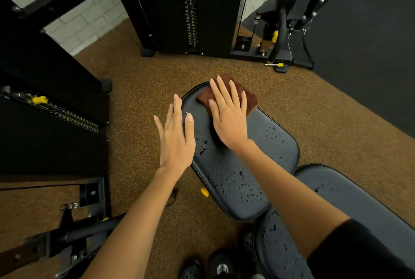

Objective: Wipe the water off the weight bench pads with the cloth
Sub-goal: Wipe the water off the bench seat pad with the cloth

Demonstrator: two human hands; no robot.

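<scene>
A black seat pad (pixel 235 173) of the weight bench lies in the middle, beaded with water drops. A second, longer black pad (pixel 350 195) runs off to the lower right, also wet. A brown cloth (pixel 244 90) lies at the far end of the seat pad. My right hand (pixel 226 117) presses flat on the cloth with straight fingers. My left hand (pixel 177 137) hovers with straight fingers at the pad's left edge and holds nothing.
Black cable machines with weight stacks and yellow pins stand at the back (pixel 188 9) and on the left (pixel 51 108). A machine frame (pixel 74 238) crosses the lower left. Speckled brown floor (pixel 139 81) surrounds the bench. My dark shoes (pixel 208 265) show at the bottom.
</scene>
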